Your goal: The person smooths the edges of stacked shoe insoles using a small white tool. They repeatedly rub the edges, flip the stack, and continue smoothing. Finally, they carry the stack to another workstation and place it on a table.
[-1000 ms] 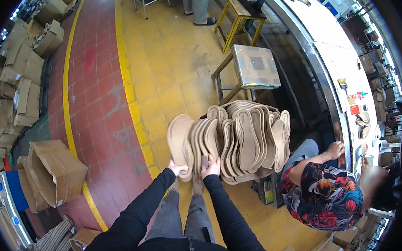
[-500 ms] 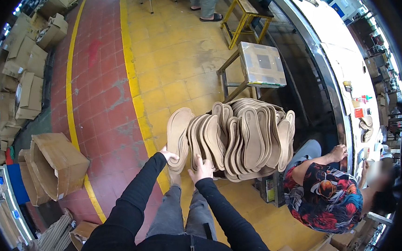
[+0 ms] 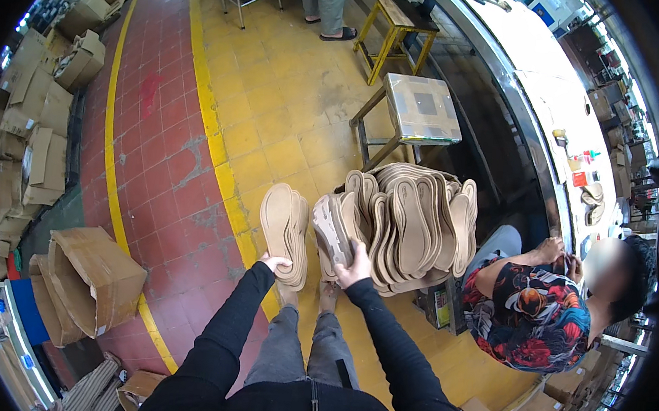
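My left hand (image 3: 275, 263) is closed around the lower end of a stack of tan shoe soles (image 3: 276, 215), held upright over the yellow floor, apart from the pile. Their layered edges face right. My right hand (image 3: 355, 266) grips another bunch of soles (image 3: 329, 227) at the pile's left end; the front one turns a paler, pinkish face outward. The fingers behind this bunch are partly hidden. Beside it, to the right, many more tan soles (image 3: 414, 223) stand packed on edge in rows on a support that they mostly cover.
A taped stool (image 3: 426, 109) stands beyond the pile, a yellow-framed stool (image 3: 393, 34) farther off. At right, a person in a patterned shirt (image 3: 532, 315) sits by a long white worktable (image 3: 541, 75). Open cardboard boxes (image 3: 107, 278) lie at left.
The stack in my left hand has come away from the pile, showing several layers. My right hand has moved slightly right and up, and the soles there have turned, exposing a pinkish face.
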{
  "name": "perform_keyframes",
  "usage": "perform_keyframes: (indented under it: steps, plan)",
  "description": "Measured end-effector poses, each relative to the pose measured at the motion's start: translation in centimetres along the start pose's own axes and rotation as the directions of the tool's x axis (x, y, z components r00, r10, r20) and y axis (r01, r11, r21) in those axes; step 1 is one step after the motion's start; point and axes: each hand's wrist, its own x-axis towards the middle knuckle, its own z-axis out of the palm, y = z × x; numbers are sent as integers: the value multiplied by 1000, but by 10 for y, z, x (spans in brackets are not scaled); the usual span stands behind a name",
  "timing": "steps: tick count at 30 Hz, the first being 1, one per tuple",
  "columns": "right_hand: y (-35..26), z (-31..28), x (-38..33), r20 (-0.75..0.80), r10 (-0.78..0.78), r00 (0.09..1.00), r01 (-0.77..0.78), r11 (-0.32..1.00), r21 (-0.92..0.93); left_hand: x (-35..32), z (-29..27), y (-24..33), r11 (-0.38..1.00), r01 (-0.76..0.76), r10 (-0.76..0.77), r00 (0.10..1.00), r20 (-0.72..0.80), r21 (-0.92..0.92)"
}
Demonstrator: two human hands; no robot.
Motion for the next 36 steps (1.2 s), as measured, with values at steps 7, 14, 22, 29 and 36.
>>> perform_keyframes:
  steps: [7,14,22,29,36]
  plan:
    - [-54,-79,-14,-169,-240,956,230,970,-77,-2,51,0,977,158,-127,970,-207,143]
    - [-12,-59,-14,122,-395,911,384,697,-605,30,16,-41,991,1,25,982,-189,137]
    - [37,-18,-5,266,-67,962,224,750,-623,-14,32,-22,981,-109,141,969,-203,161]
    - [57,-38,-49,-262,108,959,-131,989,-72,-75,78,-20,971,-230,228,973,38,70]
    - [62,-54,-115,-188,455,871,-439,890,119,-52,215,-12,752,-517,405,852,332,409]
